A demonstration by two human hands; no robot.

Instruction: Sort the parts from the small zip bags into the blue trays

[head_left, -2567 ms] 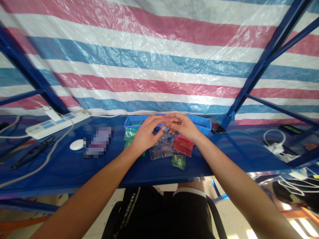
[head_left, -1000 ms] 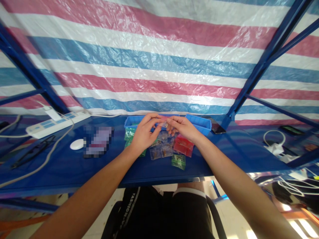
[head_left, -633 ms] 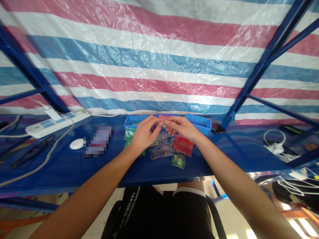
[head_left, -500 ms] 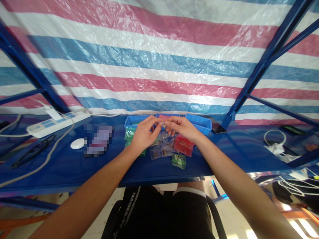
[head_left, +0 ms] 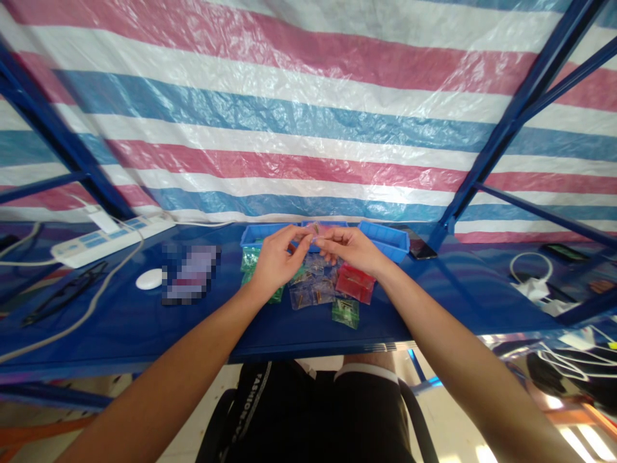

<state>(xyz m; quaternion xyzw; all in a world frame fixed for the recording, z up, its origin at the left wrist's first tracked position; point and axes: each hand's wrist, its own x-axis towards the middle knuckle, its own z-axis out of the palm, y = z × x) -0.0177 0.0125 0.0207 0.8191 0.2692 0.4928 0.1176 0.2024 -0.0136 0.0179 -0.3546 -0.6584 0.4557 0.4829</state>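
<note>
My left hand (head_left: 276,260) and my right hand (head_left: 351,249) meet fingertip to fingertip over a heap of small plastic bags, both pinching one small clear bag (head_left: 312,242) between them. Under the hands lie clear bags with brass pins (head_left: 311,294), green bags (head_left: 345,312) and a red bag (head_left: 355,283). Just behind the hands stand blue plastic bins (head_left: 388,236) in a row on the blue table (head_left: 125,321).
To the left lie a white oval object (head_left: 149,279), a blurred package (head_left: 189,274), a white power strip (head_left: 108,238) with cables and black snips (head_left: 62,297). A phone (head_left: 418,247) sits right of the bins; white cables (head_left: 534,283) lie far right. A striped tarp hangs behind.
The hands stay together over the heap; the fingers have shifted slightly on the small clear bag, which sits a little lower than a second ago.
</note>
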